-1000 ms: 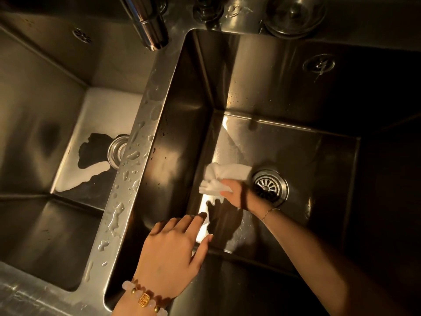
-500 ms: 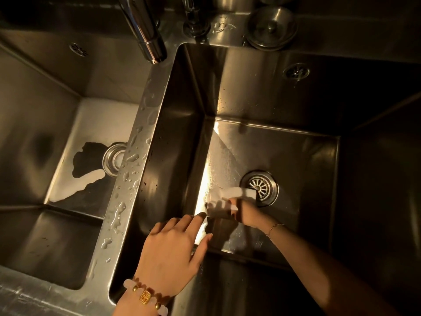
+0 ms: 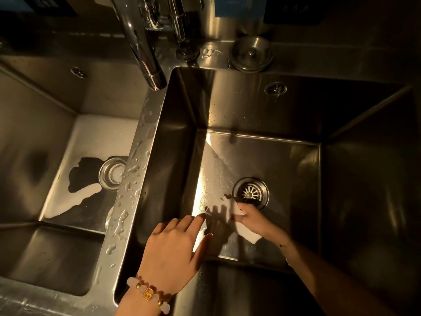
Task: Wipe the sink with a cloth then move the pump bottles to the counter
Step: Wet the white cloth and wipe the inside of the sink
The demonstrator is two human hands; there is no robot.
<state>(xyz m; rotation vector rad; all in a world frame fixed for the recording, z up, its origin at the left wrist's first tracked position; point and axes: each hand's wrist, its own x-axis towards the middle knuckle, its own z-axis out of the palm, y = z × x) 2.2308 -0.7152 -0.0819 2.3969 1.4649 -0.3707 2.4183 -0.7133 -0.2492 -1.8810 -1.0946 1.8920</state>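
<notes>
Right hand: fingers curled on a crumpled white cloth, pressing it to the floor of the rectangular brushed-steel sink, at 7 o'clock of the round slotted drain. Left hand, at 9 o'clock of the cloth: fingers straight, slightly spread, holding nothing. Dark labels at 12 o'clock: writing unreadable.

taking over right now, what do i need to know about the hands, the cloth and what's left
Left hand: open, fingers spread over the near left corner of the right basin; contact unclear.
Right hand: grips the white cloth, pressed on the basin floor just in front of the drain.
Done: wiping under way.
Left: water drops sit on the divider. No pump bottles in view; moving them comes after.
</notes>
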